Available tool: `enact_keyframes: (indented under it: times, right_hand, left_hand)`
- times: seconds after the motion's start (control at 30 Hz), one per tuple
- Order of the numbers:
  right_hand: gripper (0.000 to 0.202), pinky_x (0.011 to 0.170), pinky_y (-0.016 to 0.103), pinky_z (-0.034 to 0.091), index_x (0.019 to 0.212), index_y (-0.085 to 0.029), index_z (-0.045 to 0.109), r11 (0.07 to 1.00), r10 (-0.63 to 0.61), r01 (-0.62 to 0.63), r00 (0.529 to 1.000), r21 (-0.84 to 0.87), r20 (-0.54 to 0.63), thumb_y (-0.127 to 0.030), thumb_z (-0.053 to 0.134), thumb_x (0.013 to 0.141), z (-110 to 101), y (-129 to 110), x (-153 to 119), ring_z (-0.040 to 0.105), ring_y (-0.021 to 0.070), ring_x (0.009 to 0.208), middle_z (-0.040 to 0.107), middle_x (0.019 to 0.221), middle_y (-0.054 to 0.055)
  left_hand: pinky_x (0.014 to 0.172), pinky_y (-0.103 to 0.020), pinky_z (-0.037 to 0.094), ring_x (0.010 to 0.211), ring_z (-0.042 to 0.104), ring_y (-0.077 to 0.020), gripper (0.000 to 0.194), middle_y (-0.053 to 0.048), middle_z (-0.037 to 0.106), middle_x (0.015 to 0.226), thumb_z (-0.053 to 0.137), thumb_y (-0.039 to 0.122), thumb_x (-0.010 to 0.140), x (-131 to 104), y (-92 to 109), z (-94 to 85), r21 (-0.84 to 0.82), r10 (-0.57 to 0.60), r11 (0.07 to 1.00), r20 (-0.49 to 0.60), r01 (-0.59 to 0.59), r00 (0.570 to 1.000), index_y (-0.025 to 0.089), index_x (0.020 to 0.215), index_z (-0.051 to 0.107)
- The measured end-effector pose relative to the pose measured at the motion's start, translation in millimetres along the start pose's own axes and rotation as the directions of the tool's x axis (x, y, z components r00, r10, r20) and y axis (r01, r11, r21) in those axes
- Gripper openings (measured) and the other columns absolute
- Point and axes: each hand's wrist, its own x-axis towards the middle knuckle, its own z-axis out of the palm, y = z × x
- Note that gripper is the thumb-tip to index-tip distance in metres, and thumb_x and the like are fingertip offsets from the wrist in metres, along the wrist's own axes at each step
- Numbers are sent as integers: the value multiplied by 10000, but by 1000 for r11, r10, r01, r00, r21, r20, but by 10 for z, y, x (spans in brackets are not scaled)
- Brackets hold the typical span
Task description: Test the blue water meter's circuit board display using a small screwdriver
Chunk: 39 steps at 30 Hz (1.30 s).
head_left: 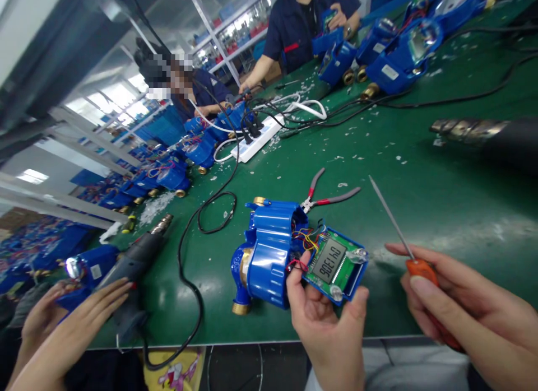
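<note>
Open green bench (420,212) in right centre of frame, between pliers (325,196) and black tool (487,139) at right edge. Left of blue meter (264,256): looped black cable (202,223) and heat gun (134,262) block. Upper frame crowded: power strip (258,139), wires, meters.

Pliers (328,196) lie behind the meter (267,256) (heat gun (134,262) to its left).

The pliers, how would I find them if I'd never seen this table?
Start at the green table and find the open blue meter near its front edge, next to the left hand. The pliers lie flat just behind that meter, touched by neither hand. They are the only tool with red and grey handles; the screwdriver in the right hand has an orange one.
</note>
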Motion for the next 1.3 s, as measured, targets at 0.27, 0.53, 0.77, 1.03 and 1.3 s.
enact_keyframes:
  times: [0.27,0.53,0.77,1.03,1.3]
  right_hand:
    - [385,355,93,307,1156,-256,408,936,88,-131,986,325,143,-564,566,990,194,-39,90,421,79,414,492,623,-46]
    - [392,394,103,399,1161,-192,363,972,7,-43,988,231,152,-502,527,986,209,-186,278,479,98,441,474,578,-61]
    - [236,501,152,479,1239,-241,380,991,-73,58,990,124,125,-347,454,1041,219,-82,231,517,110,558,503,739,-26]
    - [225,497,119,502,1248,-251,415,987,-141,133,986,95,85,-268,466,1030,209,-98,222,509,67,577,510,1037,30]
    - [189,499,91,488,1204,-273,424,983,-173,165,980,85,97,-219,456,1026,214,-125,230,509,51,557,531,966,-11]
  left_hand:
    - [825,-241,590,960,716,-211,827,-90,720,1087,912,257,576,58,-65,-104,14,-56,998,243,54,968,256,1204,373]
    - [844,-173,546,962,698,-114,404,-38,707,1077,735,213,820,137,-63,-172,-13,34,999,476,-32,879,250,1125,473]
    - [866,-163,548,1054,677,-147,585,-60,669,1186,779,261,771,201,-29,-146,76,-54,997,383,27,922,261,1220,404]
    - [923,-253,551,1121,649,-213,904,-96,608,1321,830,166,675,272,82,-198,144,-213,977,543,159,813,276,1426,339]
    - [953,-184,503,1140,629,-152,968,-27,606,1324,868,150,620,331,171,-141,211,-166,976,565,54,808,320,1421,351]
